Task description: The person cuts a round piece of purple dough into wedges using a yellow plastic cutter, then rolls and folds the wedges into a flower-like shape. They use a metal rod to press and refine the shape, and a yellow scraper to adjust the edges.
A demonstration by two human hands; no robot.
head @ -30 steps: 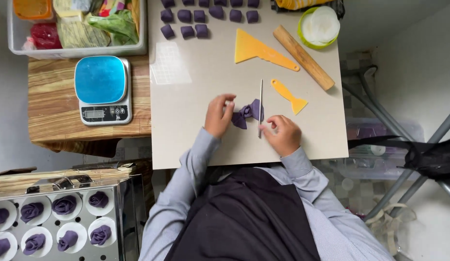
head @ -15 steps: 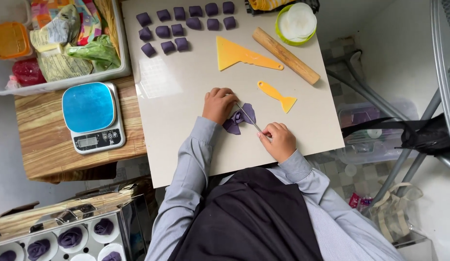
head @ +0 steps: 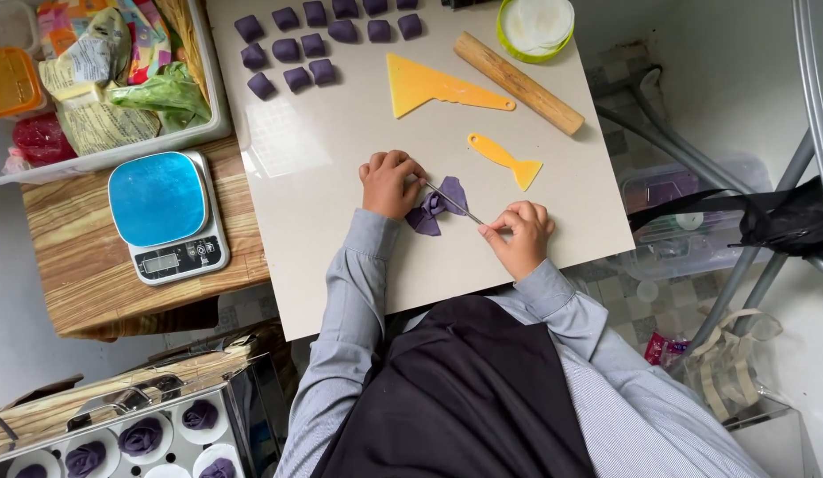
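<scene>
Twelve purple dough pieces (head: 307,35), two yellow scrapers (head: 438,85), one rolling pin (head: 518,82)

left hand (head: 390,183) on purple dough (head: 438,206), right hand (head: 519,234) holding thin blade (head: 454,203)

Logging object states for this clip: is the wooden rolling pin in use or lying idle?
Idle. The rolling pin lies flat on the white board, apart from both hands, beside the yellow scraper.

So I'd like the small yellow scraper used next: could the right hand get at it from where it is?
Probably yes: the small yellow scraper lies just beyond the right hand on bare board, nothing between them, though that hand holds a thin tool.
</scene>
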